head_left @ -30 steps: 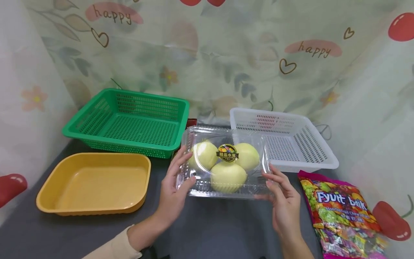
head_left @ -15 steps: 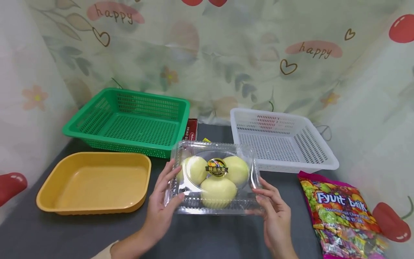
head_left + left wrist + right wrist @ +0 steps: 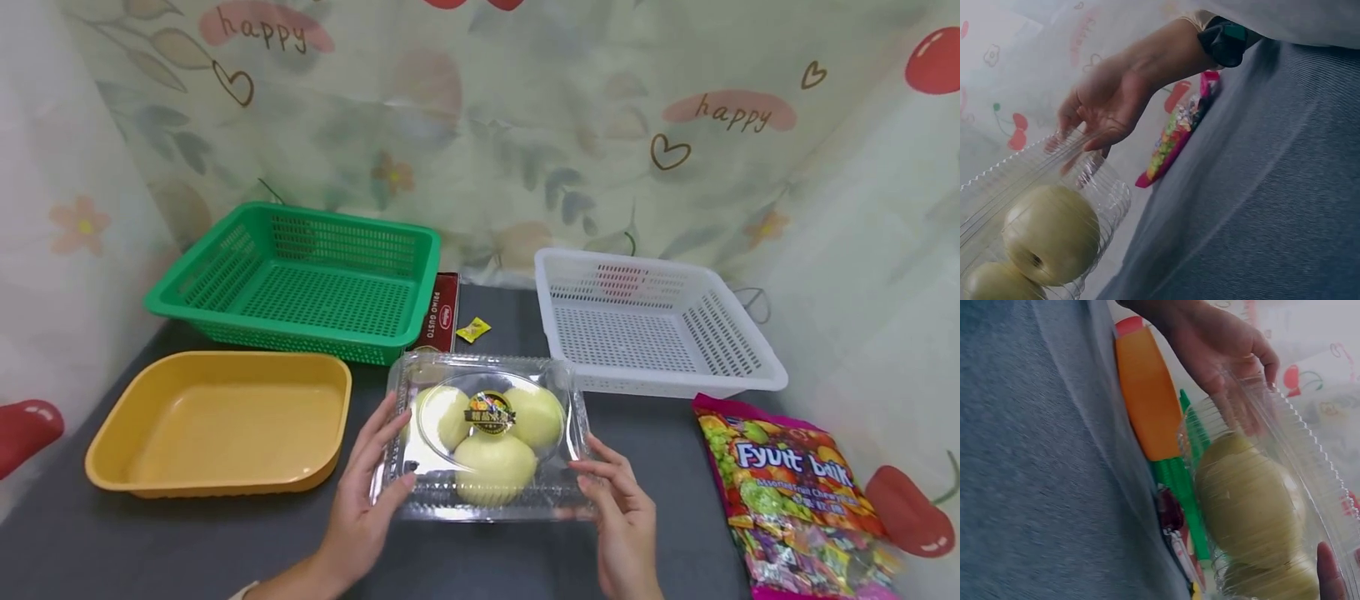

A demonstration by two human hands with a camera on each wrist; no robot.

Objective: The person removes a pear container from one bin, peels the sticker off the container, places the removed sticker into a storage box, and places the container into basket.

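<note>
A clear plastic clamshell box [image 3: 480, 512] is held in front of me in the head view, with three pale yellow-green round fruits [image 3: 495, 471] inside and a round black-and-gold label [image 3: 490, 412] on its lid. My left hand [image 3: 356, 521] grips the box's left end, thumb on top near the front corner. At the opposite end, my right hand [image 3: 626, 525] grips it with thumb and fingers. Both wrist views show the box [image 3: 1113, 203] raised above the dark tabletop. The left wrist view catches the right hand [image 3: 1107, 103]; the right wrist view, the left hand [image 3: 1219, 350].
Behind stand a green basket [image 3: 300, 327] and a white basket [image 3: 667, 379]. A yellow tray [image 3: 217, 417] is at left, a candy bag [image 3: 798, 492] at right. Past the box lie a dark red packet [image 3: 444, 312] and a yellow wrapped candy [image 3: 473, 330].
Both hands have brought the box toward me and slightly left. The dark red packet and yellow candy behind it have come into sight. The grip looks unchanged.
</note>
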